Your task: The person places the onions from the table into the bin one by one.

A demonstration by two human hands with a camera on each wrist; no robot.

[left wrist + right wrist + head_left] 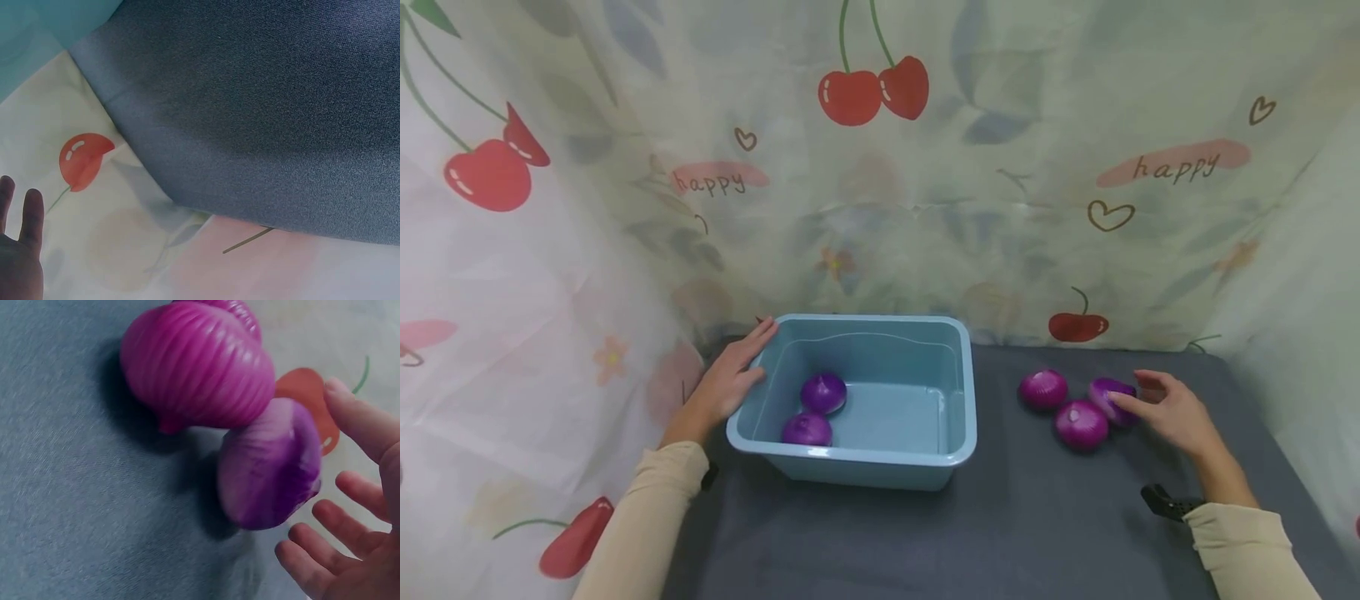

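A light blue plastic bin (887, 467) stands on the dark table, with two purple onions (823, 392) inside at its left. My left hand (727, 379) rests along the bin's left rim with fingers extended; only part of that hand (20, 250) shows in the left wrist view. To the right of the bin, three onions sit close together: one behind (1042, 389), one in front (1081, 425) and a two-toned purple onion (269, 465). Beside this last one is my right hand (1176, 414), its thumb and fingers spread around the onion's side without a grip.
Grey cloth (1030, 533) covers the table. Cherry-printed curtains (917, 242) hang along its back and at both sides, close to the table's edges. Bare cloth lies between the bin and the three onions.
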